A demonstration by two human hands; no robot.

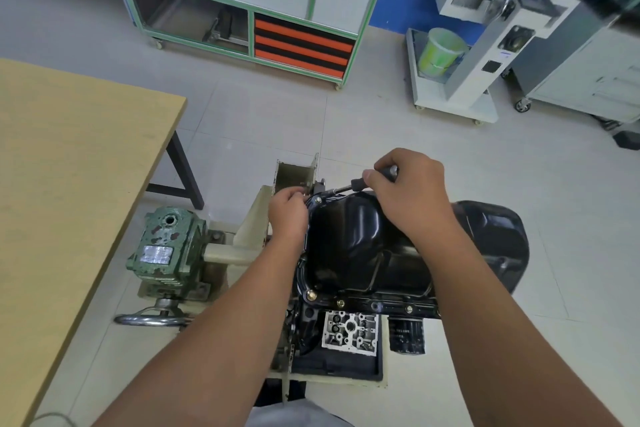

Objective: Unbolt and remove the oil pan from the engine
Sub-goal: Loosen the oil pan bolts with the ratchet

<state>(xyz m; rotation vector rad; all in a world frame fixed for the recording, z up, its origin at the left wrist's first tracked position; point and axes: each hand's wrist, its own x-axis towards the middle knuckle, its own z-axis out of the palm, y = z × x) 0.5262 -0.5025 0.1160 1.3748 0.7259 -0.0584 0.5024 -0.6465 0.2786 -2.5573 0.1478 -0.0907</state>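
Note:
A glossy black oil pan (360, 246) sits upward on the engine, which is mounted on a stand. Brass-coloured bolts (311, 295) show along its near flange. My right hand (412, 194) grips the black handle of a ratchet wrench (360, 182), whose shaft points left to the pan's far left corner. At that corner my left hand (289, 210) rests with its fingers curled at the wrench's tip; what they hold is hidden. The engine's underside (349, 328) shows below the pan, with a black oil filter (406, 334) beside it.
A green gearbox (162, 246) with a steel handwheel (152, 319) drives the stand at the left. A wooden table (69, 163) fills the left side. Across the tiled floor stand a green-framed cabinet (263, 7) and a white wheeled machine (485, 42).

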